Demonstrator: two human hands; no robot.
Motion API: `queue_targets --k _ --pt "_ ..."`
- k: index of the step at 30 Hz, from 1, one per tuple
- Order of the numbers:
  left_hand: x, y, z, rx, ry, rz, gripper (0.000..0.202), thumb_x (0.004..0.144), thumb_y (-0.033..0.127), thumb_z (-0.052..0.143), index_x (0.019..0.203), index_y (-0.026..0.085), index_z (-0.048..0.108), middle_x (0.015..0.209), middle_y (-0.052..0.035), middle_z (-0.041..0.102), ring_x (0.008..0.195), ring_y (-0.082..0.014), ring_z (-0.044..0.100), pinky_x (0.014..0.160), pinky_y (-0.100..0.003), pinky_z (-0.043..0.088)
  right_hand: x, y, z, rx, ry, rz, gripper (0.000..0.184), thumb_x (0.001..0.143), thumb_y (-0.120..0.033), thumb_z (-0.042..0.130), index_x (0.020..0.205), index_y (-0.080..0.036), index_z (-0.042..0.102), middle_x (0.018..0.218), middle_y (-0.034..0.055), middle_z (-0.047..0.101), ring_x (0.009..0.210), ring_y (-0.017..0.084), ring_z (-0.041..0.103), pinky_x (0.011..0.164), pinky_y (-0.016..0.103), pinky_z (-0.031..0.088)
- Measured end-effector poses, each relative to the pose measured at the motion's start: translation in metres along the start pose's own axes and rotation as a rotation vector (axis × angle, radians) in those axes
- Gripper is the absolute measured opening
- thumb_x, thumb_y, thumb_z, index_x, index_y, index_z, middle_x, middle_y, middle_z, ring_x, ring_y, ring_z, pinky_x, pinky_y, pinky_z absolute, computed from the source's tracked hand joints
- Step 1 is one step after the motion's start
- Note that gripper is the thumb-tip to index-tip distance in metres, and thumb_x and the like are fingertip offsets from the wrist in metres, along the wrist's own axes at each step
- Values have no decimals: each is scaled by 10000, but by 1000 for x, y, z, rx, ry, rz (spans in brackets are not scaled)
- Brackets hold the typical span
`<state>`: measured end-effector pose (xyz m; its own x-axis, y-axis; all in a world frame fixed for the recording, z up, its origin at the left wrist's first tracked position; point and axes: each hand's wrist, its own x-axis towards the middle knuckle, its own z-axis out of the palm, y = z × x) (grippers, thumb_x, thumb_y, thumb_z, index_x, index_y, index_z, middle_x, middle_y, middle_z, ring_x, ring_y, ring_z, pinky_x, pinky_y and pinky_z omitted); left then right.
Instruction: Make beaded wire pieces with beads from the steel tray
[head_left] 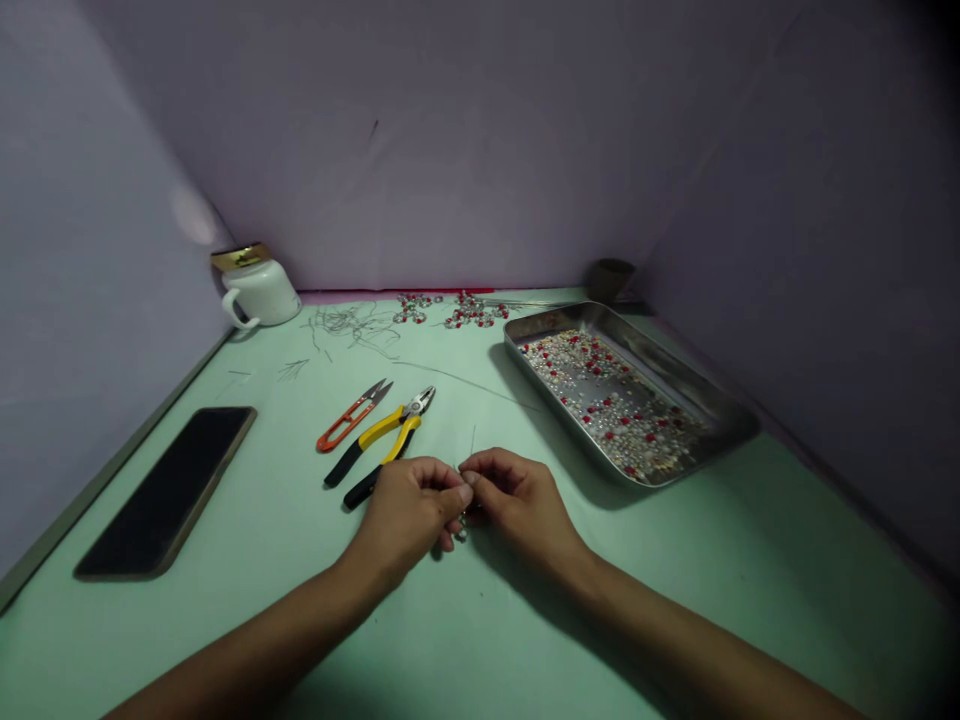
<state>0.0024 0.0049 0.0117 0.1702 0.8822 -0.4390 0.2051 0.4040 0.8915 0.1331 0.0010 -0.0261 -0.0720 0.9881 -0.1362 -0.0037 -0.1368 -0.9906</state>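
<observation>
Close together over the green tabletop, my two hands meet at the fingertips. My left hand (415,503) pinches a small string of beads (462,528), whose clear, shiny beads hang below the fingers. Thumb and forefinger of my right hand (517,500) are pressed together at the same spot, on a thin wire (473,438) that sticks up above them. The fingers cover most of the beadwork. Just left of my left hand lie yellow-and-black pliers (390,438), jaws pointing away, and beside them orange thread snips (351,418).
A metal tray (559,400) of loose red, clear and gold beads stands at right. Beaded pieces (477,310) and tangled wire (349,325) lie at the back. A phone (169,495) rests at left, a white mug (262,293) behind it. A dark cup (609,280) stands back right.
</observation>
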Motion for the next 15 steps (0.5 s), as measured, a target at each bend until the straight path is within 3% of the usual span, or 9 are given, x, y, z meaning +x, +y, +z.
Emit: queue_targets --k 4,9,15 --pt "2 -3 -2 -124 32 7 79 645 164 586 577 138 556 416 23 532 337 -69 431 340 -179 312 -1 0 -2 95 -90 3 163 738 -230 568 832 -149 672 656 20 627 551 123 565 547 281 478" --pt "4 -1 -4 -258 161 78 89 622 183 633 591 138 563 398 50 505 330 -57 423 335 -163 307 -4 -4 -2 77 -151 -26 199 659 -199 660 851 -150 683 734 45 669 622 129 576 580 272 466" --pt "1 -1 -3 -290 80 121 119 649 216 647 613 130 573 440 44 534 379 -67 484 401 -176 370 -2 -7 -1 177 -143 39 110 683 -255 676 693 -147 658 600 19 641 524 99 524 526 251 415"
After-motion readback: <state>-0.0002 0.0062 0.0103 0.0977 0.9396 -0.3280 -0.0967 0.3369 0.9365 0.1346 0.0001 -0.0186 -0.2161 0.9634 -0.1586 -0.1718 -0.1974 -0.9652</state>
